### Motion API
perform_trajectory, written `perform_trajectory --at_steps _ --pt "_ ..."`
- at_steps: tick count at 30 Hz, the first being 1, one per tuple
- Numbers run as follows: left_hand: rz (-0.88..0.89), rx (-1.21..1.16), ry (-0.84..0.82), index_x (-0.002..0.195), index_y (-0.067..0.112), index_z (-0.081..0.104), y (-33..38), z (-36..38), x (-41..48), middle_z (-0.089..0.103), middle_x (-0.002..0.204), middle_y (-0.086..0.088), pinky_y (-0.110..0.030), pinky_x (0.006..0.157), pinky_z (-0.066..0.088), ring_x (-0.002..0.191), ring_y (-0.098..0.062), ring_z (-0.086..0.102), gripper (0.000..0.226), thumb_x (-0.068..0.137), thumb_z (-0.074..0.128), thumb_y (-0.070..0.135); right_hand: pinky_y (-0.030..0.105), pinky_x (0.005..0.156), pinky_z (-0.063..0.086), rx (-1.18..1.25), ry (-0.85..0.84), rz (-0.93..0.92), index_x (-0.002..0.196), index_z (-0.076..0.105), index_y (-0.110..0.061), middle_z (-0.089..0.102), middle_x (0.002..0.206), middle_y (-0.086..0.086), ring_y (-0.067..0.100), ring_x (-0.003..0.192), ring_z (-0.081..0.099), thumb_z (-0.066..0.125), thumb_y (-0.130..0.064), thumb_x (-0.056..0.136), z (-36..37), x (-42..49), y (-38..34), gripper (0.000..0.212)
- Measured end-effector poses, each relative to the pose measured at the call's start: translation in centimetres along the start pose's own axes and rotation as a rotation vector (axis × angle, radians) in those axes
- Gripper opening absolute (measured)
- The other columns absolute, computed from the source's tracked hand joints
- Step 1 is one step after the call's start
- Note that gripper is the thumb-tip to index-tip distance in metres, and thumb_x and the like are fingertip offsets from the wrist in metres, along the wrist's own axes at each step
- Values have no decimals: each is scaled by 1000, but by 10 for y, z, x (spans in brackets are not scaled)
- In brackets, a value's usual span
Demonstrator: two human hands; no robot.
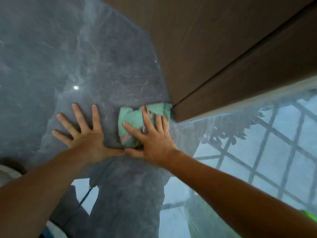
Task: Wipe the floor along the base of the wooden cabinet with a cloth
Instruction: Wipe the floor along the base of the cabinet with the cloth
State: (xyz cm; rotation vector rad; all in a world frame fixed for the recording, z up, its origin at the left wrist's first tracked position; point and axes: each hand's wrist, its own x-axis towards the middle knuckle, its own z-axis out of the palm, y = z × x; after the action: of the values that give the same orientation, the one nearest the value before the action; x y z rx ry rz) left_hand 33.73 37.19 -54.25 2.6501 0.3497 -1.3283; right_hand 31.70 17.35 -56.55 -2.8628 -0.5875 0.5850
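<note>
A crumpled pale green cloth [132, 120] lies on the glossy grey marble floor [106, 66], its far end touching the bottom corner of the dark brown wooden cabinet [214, 48]. My right hand [151, 136] presses flat on top of the cloth with fingers spread, hiding its near part. My left hand [82, 133] rests palm down on the bare floor just left of the cloth, fingers splayed and holding nothing. The two thumbs touch near the cloth's near edge.
The cabinet fills the upper right, and its base edge runs down to the corner by the cloth. The polished floor at right mirrors a window grille and leaves [257, 138]. A rounded pale object [6, 172] sits at the left edge.
</note>
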Motion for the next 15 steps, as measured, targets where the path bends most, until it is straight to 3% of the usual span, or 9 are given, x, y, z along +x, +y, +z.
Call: perform_trajectory --at_steps 2,4,7,10,15 --pt "13 3 44 125 36 -59 0 2 2 -64 137 -13 -79 108 -4 136 -55 -39 169 10 47 102 71 110 -6 -12 38 45 146 8 -58 -15 164 5 61 139 -1 32 -82 79 -22 68 6 75" --pt "21 3 63 128 37 -57 -1 6 7 -69 127 -11 -79 106 -6 136 -55 -40 170 1 35 102 73 108 -9 -34 61 102 146 8 -59 -15 164 -1 60 140 -8 31 -83 78 -33 116 15 76" --pt "28 11 84 124 39 -59 -2 10 10 -66 134 -11 -79 106 -6 136 -53 -40 168 -1 34 101 71 111 -5 -114 127 140 150 8 -51 -9 165 9 52 144 -10 28 -84 77 -29 128 18 83" --pt "33 -17 104 121 39 -59 2 9 4 -57 145 -13 -78 108 -5 137 -53 -39 167 16 56 97 69 113 2 -117 149 121 152 8 -46 -6 163 18 51 145 -7 28 -83 78 -7 65 14 85" --pt "29 -15 91 115 44 -62 1 7 5 -72 126 -6 -77 108 -7 138 -51 -39 164 0 40 101 65 115 12 -176 75 -106 151 14 -49 8 163 18 48 146 9 39 -76 83 37 -92 77 77"
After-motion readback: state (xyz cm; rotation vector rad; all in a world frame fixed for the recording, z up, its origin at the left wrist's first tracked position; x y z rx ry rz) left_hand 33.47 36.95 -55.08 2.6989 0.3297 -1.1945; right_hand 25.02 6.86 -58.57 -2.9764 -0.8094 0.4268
